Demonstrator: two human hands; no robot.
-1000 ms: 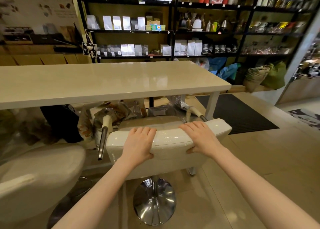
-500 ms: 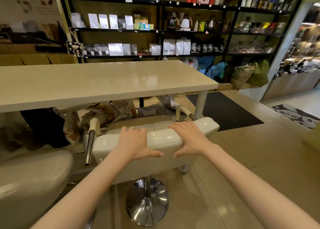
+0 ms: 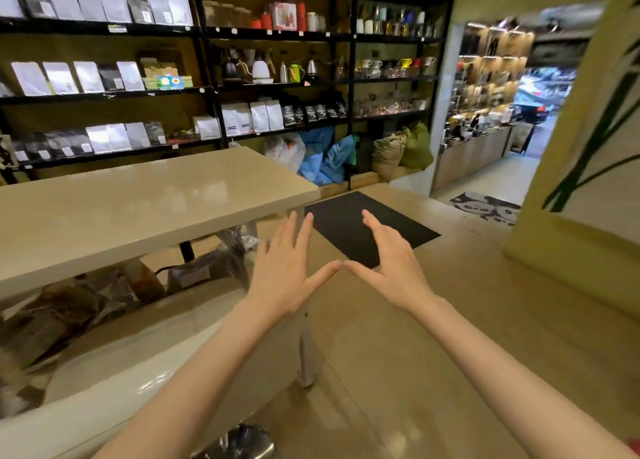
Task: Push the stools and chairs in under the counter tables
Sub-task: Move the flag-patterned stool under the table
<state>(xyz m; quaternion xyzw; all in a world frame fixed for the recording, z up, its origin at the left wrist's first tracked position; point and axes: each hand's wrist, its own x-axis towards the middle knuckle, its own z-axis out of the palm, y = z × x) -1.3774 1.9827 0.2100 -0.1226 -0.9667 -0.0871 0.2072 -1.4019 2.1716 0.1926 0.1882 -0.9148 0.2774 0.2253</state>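
Note:
A cream bar chair (image 3: pixel 114 382) stands at the lower left with its backrest near me, its seat reaching in under the long cream counter table (image 3: pixel 138 209). Its chrome base (image 3: pixel 242 441) shows at the bottom edge. My left hand (image 3: pixel 287 271) and my right hand (image 3: pixel 391 264) are raised in the air to the right of the chair, fingers spread, thumbs nearly touching. Neither hand touches the chair or holds anything.
Dark bags (image 3: pixel 104 299) lie on the floor under the table. A black mat (image 3: pixel 363 230) covers the floor beyond its end. Shelves of packets and kettles (image 3: pixel 242 77) line the back wall, with sacks (image 3: pixel 401 150) below. A doorway (image 3: pixel 502 129) opens at right beside a yellow wall (image 3: pixel 588 216).
Both hands have come off the chair's backrest and now hover open in the air. The view has swung to the right, so the chair sits lower left.

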